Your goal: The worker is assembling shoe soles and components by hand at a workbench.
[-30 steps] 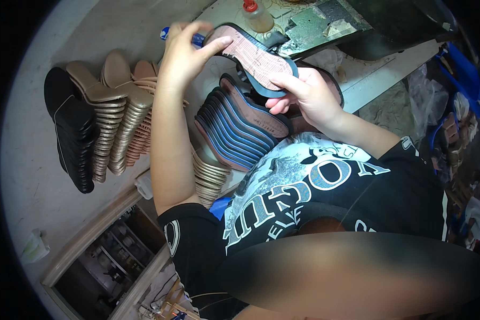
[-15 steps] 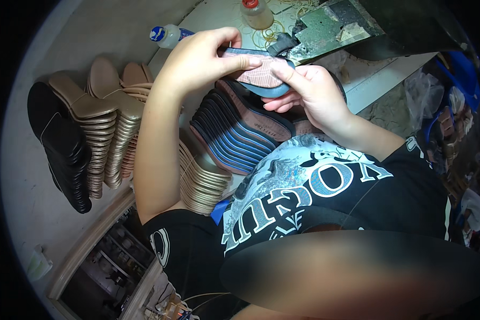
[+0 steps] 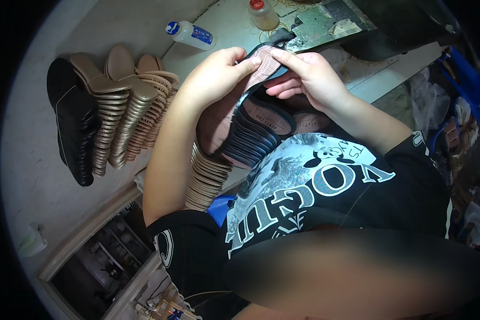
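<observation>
A long shoe insole (image 3: 217, 124), pinkish-brown with a black edging, hangs at a slant from its raised narrow end. My left hand (image 3: 224, 74) grips that end, its thumb pressed on the pink face. On the opposite edge, my right hand (image 3: 312, 74) pinches with the thumb on top and fingers curled underneath. A bluish-grey layer shows along the insole's edge beside the right fingers. Beneath the hands lies a stack of similar dark insoles (image 3: 256, 136), partly covered by the held one. Another pink-faced insole (image 3: 310, 122) lies right of the stack, against my shirt.
Tied bundles of black insoles (image 3: 72, 120), gold insoles (image 3: 109, 128) and beige insoles (image 3: 153, 101) stand along the left wall. More gold ones (image 3: 205, 176) sit by my left elbow. A blue-capped bottle (image 3: 191, 34), red-capped bottle (image 3: 264, 16) and green metal plate (image 3: 325, 26) are on the table.
The held insole has swung round, so its length now hangs down leftward over the stack. Both hands still grip its upper end. The view has shifted slightly.
</observation>
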`<act>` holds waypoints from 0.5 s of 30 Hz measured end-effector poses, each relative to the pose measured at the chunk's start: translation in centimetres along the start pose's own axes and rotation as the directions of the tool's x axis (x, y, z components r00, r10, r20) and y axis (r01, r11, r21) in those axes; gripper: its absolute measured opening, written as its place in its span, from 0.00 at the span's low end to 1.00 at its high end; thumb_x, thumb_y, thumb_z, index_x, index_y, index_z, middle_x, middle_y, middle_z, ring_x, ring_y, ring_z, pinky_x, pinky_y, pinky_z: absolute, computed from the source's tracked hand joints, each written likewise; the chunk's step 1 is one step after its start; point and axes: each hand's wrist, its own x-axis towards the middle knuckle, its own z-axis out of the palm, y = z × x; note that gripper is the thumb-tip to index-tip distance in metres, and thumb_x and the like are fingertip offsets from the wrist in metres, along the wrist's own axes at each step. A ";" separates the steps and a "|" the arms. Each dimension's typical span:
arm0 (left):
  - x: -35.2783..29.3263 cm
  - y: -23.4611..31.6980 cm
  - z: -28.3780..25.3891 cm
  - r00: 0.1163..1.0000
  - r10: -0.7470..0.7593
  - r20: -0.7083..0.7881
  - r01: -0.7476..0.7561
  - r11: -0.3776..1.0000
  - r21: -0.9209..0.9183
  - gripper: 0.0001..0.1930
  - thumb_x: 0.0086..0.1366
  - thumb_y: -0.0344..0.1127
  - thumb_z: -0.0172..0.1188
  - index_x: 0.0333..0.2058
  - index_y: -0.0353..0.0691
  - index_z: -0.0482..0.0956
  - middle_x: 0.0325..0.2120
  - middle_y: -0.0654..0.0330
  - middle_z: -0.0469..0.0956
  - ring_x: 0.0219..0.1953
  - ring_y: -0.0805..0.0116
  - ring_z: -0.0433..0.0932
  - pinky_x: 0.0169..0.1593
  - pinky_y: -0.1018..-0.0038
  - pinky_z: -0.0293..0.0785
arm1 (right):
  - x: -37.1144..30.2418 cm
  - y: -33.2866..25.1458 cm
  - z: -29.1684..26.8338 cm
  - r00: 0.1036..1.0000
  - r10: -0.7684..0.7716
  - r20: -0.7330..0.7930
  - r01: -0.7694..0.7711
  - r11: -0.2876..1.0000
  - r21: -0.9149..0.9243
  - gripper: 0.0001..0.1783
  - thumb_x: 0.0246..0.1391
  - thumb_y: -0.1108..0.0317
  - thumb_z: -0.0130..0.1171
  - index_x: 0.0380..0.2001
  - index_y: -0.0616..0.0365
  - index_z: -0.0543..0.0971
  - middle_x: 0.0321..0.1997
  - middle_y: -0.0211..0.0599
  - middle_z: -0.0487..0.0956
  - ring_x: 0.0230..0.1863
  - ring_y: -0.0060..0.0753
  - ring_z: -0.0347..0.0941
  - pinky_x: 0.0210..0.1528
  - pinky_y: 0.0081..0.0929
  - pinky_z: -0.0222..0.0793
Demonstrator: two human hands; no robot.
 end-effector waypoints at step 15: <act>-1.0 2.2 1.7 0.976 -0.201 0.082 0.217 0.920 -0.325 0.26 0.63 0.54 0.55 0.15 0.38 0.72 0.04 0.61 0.68 0.03 0.78 0.62 0.08 0.84 0.56 | -2.3 -0.7 -3.0 0.971 0.105 0.214 -0.040 0.957 -0.288 0.17 0.51 0.58 0.63 0.29 0.65 0.81 0.25 0.29 0.79 0.24 0.14 0.71 0.29 0.15 0.67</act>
